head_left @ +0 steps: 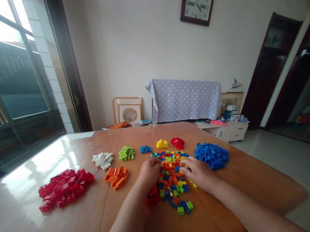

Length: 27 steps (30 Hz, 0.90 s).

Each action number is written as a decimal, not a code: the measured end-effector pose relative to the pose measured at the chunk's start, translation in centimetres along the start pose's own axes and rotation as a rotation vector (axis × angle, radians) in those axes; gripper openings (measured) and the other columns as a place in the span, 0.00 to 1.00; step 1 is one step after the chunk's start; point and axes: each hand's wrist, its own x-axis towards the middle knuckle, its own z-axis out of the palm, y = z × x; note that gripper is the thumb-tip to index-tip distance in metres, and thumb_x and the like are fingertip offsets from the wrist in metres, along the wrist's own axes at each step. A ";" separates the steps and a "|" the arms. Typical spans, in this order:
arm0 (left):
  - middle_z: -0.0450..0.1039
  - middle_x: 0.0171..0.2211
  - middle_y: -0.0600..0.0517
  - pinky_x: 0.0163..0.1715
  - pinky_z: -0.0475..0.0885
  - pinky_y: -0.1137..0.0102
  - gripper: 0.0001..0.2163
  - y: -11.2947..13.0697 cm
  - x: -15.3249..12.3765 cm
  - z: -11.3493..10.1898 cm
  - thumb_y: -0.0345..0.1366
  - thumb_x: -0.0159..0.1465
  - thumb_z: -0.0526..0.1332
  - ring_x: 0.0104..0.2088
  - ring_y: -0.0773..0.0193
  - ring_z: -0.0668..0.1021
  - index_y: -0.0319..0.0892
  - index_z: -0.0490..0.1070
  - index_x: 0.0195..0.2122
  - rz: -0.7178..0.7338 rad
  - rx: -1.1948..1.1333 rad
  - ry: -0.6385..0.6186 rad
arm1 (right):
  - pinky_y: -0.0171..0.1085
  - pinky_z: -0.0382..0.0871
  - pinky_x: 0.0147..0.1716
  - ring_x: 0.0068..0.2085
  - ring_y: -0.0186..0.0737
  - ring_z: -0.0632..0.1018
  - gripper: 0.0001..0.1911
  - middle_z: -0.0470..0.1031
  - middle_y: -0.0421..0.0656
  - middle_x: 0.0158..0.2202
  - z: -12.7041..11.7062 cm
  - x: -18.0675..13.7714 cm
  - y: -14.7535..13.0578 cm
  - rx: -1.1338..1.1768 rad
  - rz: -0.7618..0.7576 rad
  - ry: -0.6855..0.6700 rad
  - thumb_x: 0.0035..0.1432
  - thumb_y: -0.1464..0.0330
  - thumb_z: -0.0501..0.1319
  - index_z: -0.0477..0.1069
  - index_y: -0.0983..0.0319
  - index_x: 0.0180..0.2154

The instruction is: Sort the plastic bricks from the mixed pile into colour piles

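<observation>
A pile of mixed building bricks [173, 180] in orange, green, blue, yellow and red lies in front of me on the table. At its left edge rests my left hand [149, 172], closed with the fingers curled inward; what they hold, if anything, is hidden. My right hand [199, 171] reaches over the pile's right side, fingers apart and touching the bricks. Some red bricks [152, 197] show below my left hand. A heap of blue bricks [211, 155] lies just beyond my right hand.
Sorted heaps stand around the pile: large red bricks [64, 188], orange bricks [116, 177], white bricks [102, 160], green bricks [126, 153], and small blue [145, 149], yellow [162, 143] and red [177, 142] ones at the back. The wooden table [73, 231] has its right edge beyond the blue heap.
</observation>
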 end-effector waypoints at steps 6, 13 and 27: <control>0.69 0.24 0.54 0.27 0.64 0.72 0.12 0.2 -0.1 -0.9 0.43 0.58 0.58 0.26 0.66 0.70 0.39 0.74 0.31 -0.077 -0.318 0.080 | 0.46 0.65 0.56 0.55 0.50 0.73 0.24 0.74 0.46 0.54 -0.6 -1.5 -6.0 0.077 -0.307 -0.050 0.63 0.51 0.60 0.73 0.51 0.56; 0.72 0.27 0.51 0.29 0.66 0.71 0.18 -0.2 0.3 -1.1 0.51 0.58 0.58 0.30 0.62 0.74 0.39 0.72 0.30 -0.096 -0.364 0.091 | 0.56 0.52 0.65 0.67 0.56 0.61 0.25 0.61 0.43 0.68 0.3 -1.4 -7.7 0.073 -0.380 -0.291 0.66 0.52 0.55 0.68 0.48 0.62; 0.78 0.38 0.43 0.38 0.70 0.67 0.27 0.4 0.5 -2.4 0.60 0.58 0.60 0.38 0.57 0.79 0.37 0.75 0.38 -0.192 -0.723 0.228 | 0.54 0.61 0.62 0.62 0.51 0.69 0.17 0.74 0.48 0.58 0.3 0.8 -4.1 0.077 -0.262 -0.003 0.65 0.65 0.57 0.77 0.56 0.52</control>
